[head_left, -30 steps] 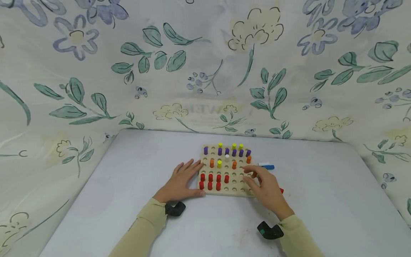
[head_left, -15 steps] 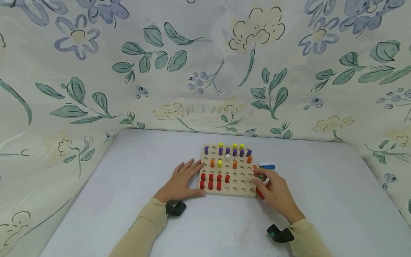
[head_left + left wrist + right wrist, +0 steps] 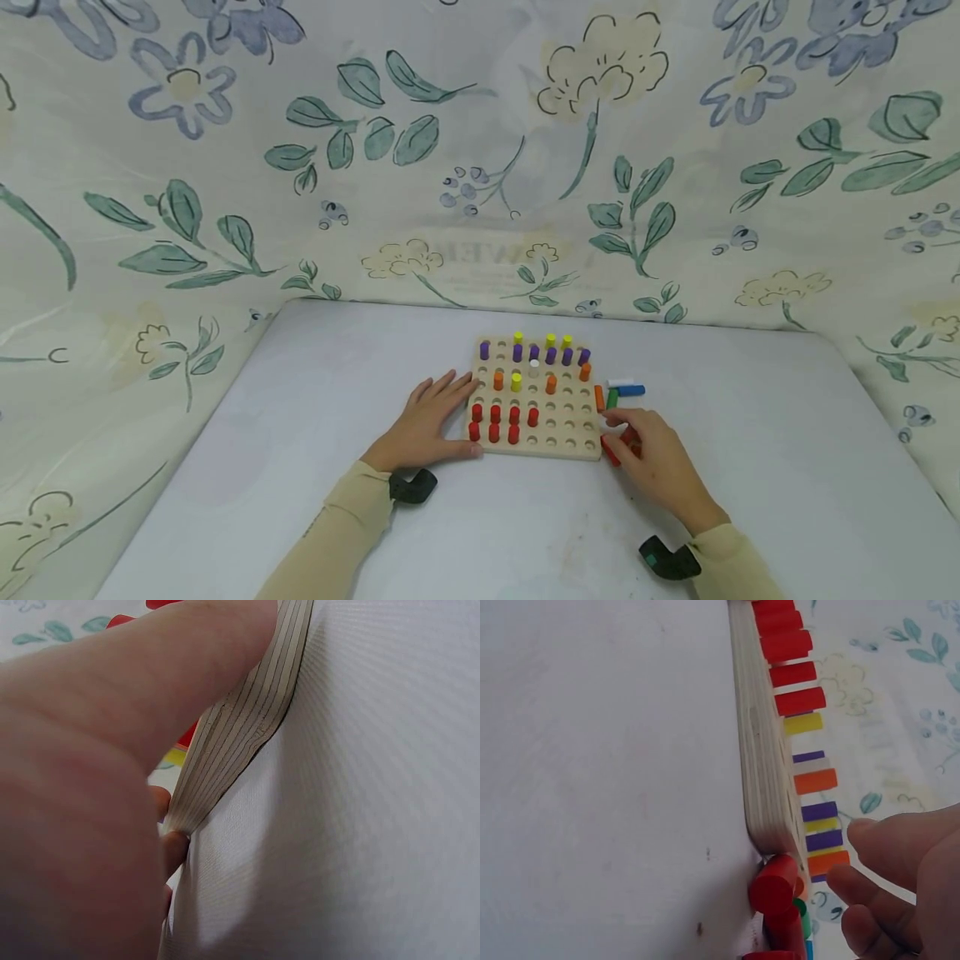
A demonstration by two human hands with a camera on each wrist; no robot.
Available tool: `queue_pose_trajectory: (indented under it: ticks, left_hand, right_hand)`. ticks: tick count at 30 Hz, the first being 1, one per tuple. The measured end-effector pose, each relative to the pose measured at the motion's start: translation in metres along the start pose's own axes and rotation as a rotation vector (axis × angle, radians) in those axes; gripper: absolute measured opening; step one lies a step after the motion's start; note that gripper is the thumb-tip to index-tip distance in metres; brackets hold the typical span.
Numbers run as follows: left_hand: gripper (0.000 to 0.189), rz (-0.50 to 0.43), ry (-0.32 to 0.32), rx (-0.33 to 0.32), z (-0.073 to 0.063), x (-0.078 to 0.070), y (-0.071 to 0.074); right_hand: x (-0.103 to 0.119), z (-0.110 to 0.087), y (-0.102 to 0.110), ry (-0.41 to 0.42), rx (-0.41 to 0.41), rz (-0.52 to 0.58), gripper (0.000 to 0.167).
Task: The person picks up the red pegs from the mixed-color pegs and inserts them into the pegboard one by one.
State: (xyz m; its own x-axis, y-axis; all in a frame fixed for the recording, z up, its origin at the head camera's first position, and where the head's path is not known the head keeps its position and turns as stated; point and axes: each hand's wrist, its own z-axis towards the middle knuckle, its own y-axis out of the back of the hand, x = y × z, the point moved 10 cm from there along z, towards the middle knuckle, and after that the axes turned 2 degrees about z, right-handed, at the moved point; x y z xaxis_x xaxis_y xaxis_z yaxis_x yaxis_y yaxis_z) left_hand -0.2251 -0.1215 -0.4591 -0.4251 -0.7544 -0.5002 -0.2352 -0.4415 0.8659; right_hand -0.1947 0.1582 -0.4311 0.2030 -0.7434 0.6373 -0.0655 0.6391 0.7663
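Note:
A wooden pegboard lies on the table, with red pegs at its front left and purple, yellow, orange and white pegs farther back. My left hand rests against its left side, fingers stretched out along it, and the thumb touches the front edge in the left wrist view. Past the board's right edge, my right hand hovers over loose red pegs. Thumb and fingers stand apart with nothing between them in the right wrist view. Some loose pegs are hidden under this hand.
Beside the board's right edge lie a loose orange peg, a green peg, a white peg and a blue peg. A flowered cloth hangs behind the white table.
My right hand has moved right and toward me, from over the board's right side to the loose pegs, uncovering the orange and green ones. The left hand stays at the board.

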Motion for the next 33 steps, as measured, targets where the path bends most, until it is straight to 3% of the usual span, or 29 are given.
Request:
queue_pose_trajectory:
  ticks: [6,17,33]
  left_hand:
    - [0.100,0.015,0.011,0.014,0.001,0.001,-0.002]
    - [0.100,0.016,0.037,0.020,0.000,0.004,-0.003]
    - [0.101,0.023,0.056,0.035,-0.001,0.003,-0.003]
  right_hand:
    - [-0.003,-0.001,-0.004,-0.023,0.044,-0.037,0.033]
    - [-0.003,-0.002,-0.013,0.026,0.089,-0.128,0.035]
    - [-0.004,0.000,-0.016,0.015,0.102,-0.249,0.033]
